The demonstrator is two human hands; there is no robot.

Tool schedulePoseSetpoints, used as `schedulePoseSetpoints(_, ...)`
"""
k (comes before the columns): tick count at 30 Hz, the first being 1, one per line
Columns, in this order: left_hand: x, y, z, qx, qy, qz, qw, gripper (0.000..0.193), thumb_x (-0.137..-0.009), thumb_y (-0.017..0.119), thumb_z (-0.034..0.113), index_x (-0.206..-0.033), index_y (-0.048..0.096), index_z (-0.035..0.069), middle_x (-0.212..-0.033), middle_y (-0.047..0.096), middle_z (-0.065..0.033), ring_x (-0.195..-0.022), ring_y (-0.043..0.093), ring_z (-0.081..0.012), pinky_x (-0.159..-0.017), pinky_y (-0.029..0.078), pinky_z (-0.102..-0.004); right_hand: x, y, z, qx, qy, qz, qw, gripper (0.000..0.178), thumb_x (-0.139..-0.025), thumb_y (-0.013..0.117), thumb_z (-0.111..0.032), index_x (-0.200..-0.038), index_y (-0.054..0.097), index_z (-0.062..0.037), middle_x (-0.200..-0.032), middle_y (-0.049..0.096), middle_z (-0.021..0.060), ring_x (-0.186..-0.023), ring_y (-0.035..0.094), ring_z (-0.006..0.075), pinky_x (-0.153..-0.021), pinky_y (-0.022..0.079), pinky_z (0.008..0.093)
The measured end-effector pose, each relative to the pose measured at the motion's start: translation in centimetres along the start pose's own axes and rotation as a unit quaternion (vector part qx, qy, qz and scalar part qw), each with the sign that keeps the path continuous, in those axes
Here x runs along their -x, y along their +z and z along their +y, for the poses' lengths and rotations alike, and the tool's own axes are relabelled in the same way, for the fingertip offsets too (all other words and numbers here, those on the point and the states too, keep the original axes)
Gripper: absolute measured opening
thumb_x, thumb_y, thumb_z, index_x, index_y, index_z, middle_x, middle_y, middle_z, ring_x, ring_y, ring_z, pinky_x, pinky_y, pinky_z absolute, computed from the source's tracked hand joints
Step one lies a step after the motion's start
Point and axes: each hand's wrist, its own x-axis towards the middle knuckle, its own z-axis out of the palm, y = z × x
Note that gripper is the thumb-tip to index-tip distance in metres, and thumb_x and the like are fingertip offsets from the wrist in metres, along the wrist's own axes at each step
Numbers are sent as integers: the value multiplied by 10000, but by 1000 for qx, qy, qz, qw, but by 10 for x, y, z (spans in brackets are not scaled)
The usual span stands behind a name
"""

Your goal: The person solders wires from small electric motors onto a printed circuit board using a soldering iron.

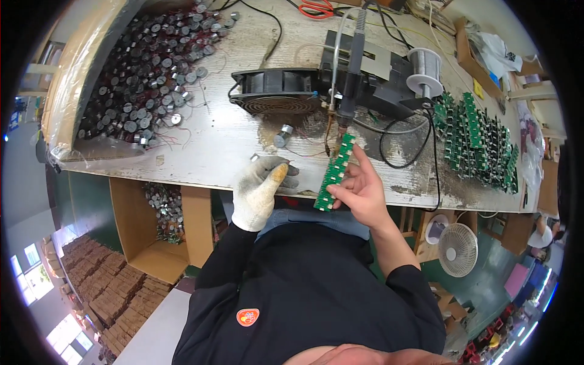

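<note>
My right hand point(363, 193), bare, grips a long green strip of circuit boards point(335, 173) between thumb and fingers. The strip's far end lies just under the tip of an upright soldering iron point(349, 91); whether they touch is unclear. A white glove with a stained thumb covers my left hand point(258, 187), beside the strip at the table's front edge. Its fingers are curled with the thumb pressed over them, and what they may hold is hidden. Just beyond it lies a small silver motor point(283, 136) with thin wires running right toward the strip.
A black fan point(277, 91) stands behind the motor. At the left, a plastic-lined box point(67, 103) holds heaped motors point(140, 109). A solder spool point(424, 70) stands at the back right, near piled green boards point(480, 143). A black cable point(389, 161) loops across the table.
</note>
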Motion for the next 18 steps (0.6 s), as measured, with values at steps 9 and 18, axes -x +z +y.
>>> schedulePoseSetpoints(9,-6,27,-2,-141,10,-38,989,243,-911,592,137,-1033,608,-73,-904,662,-108,-809,630,-128,-723,494,-240,12,4,-3,-18,34,-18,999,891,-811,624,90,-1485,70,-87,-982,581,137,-716,622,131,-545,525,236)
schedulePoseSetpoints(18,-8,43,1,-99,-7,-65,993,213,-921,580,120,-1017,602,-69,-847,637,-72,-761,600,-96,-673,483,-223,12,1,-5,-28,19,-25,999,883,-813,620,90,-1488,84,-102,-1005,585,133,-727,619,122,-557,524,225)
